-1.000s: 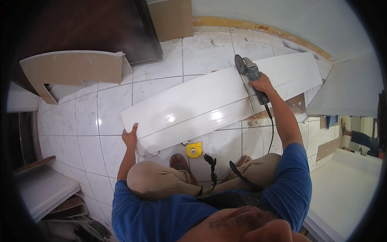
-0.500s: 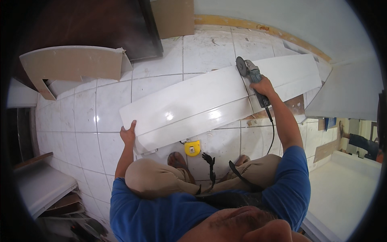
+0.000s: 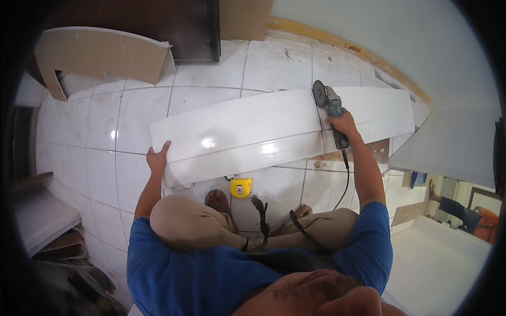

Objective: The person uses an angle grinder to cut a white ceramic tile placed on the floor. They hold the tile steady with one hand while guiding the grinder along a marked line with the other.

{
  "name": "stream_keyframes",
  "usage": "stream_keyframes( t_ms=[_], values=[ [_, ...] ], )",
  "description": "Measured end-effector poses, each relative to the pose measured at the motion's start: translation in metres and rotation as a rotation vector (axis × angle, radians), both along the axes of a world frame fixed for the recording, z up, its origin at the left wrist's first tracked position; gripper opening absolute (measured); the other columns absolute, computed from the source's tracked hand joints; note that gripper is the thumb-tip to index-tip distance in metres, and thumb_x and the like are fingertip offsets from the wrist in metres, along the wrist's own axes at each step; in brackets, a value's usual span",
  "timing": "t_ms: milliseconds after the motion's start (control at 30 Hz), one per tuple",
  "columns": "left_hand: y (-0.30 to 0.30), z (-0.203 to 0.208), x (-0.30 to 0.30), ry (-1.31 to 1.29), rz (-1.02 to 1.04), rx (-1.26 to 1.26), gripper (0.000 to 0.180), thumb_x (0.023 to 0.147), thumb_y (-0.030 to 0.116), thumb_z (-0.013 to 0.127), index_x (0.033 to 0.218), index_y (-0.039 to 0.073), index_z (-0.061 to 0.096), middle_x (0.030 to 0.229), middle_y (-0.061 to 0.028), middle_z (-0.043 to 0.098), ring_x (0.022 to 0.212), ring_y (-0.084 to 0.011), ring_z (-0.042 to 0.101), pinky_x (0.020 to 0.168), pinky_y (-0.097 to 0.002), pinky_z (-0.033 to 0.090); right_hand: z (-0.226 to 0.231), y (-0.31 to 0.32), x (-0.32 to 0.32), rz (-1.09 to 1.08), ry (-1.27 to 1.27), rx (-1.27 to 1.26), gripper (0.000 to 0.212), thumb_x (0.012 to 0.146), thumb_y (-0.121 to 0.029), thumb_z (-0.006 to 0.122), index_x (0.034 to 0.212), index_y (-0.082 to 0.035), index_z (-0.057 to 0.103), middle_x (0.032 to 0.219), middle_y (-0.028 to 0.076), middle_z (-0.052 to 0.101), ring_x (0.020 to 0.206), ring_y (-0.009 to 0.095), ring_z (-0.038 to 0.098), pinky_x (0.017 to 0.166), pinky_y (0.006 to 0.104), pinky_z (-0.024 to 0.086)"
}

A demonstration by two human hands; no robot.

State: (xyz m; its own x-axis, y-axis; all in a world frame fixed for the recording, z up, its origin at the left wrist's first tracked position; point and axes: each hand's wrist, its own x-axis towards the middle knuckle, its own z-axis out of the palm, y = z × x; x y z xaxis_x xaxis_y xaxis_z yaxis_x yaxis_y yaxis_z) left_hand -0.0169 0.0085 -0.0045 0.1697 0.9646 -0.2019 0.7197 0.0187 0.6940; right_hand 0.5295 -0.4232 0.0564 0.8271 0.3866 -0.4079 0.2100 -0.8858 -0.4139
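Note:
A long, glossy white tile slab (image 3: 226, 125) lies across the floor in front of me, with a lengthwise line and a dark crosswise line on it. My left hand (image 3: 158, 157) grips its left end, thumb on top; the other fingers are partly hidden at the edge. In my right hand (image 3: 343, 124) is an angle grinder (image 3: 335, 109), its body over the slab. The grinder's disc (image 3: 319, 94) is at the crosswise line near the slab's far edge; whether it touches I cannot tell. Its black cord (image 3: 347, 181) trails down toward my knee.
A yellow tape measure (image 3: 240, 188) sits on the tiled floor by my foot. Brown boards (image 3: 108, 54) lean at the far left beside a dark panel (image 3: 137, 23). A wall with a yellowish strip (image 3: 337, 42) bounds the far right. Another person's leg (image 3: 457, 211) shows at right.
The whole view has shifted and turned slightly. My left hand stays on the slab's end, and the grinder keeps about the same place at the crosswise line. More of the other person shows.

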Motion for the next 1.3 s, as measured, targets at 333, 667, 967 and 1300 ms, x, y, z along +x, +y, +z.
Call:
stream_keyframes(
  t_ms=[333,667,967,1300],
  values=[
    [-0.003,0.004,0.003,-0.018,0.024,-0.034,0.065,0.074,0.043,0.089,0.107,-0.009,0.068,0.1,-0.0191,0.075,0.091,-0.0264,0.072,0.084,-0.0358,0.056,-0.003,0.011,0.009,-0.015,0.002,0.03,0.071,0.063,-0.038,0.081,0.117,0.006,0.065,0.109,0.026,0.072,0.102,0.037,0.07,0.09,0.0422,0.055],
    [0.0,-0.003,0.001,0.004,0.017,-0.039,0.068,0.073,0.047,0.09,0.108,-0.008,0.068,0.101,-0.0189,0.075,0.091,-0.0266,0.072,0.084,-0.0363,0.056,-0.003,0.016,0.015,-0.014,0.016,0.024,0.068,0.064,-0.037,0.081,0.115,0.005,0.066,0.107,0.025,0.072,0.1,0.036,0.071,0.088,0.0416,0.055],
    [0.002,-0.011,-0.002,-0.013,0.023,-0.025,0.07,0.072,0.048,0.09,0.107,-0.009,0.068,0.101,-0.0187,0.075,0.091,-0.0263,0.072,0.083,-0.0368,0.056,-0.003,0.02,0.018,-0.015,-0.004,0.034,0.067,0.065,-0.036,0.082,0.114,0.005,0.066,0.106,0.024,0.072,0.098,0.035,0.071,0.088,0.0416,0.055],
    [0.001,-0.011,0.001,-0.024,0.023,-0.034,0.07,0.073,0.049,0.089,0.108,-0.009,0.068,0.101,-0.0184,0.075,0.091,-0.0258,0.072,0.084,-0.0364,0.056,-0.004,0.026,0.024,-0.011,-0.001,0.027,0.065,0.065,-0.036,0.081,0.114,0.005,0.067,0.105,0.024,0.073,0.097,0.036,0.071,0.088,0.042,0.055]
  ],
)
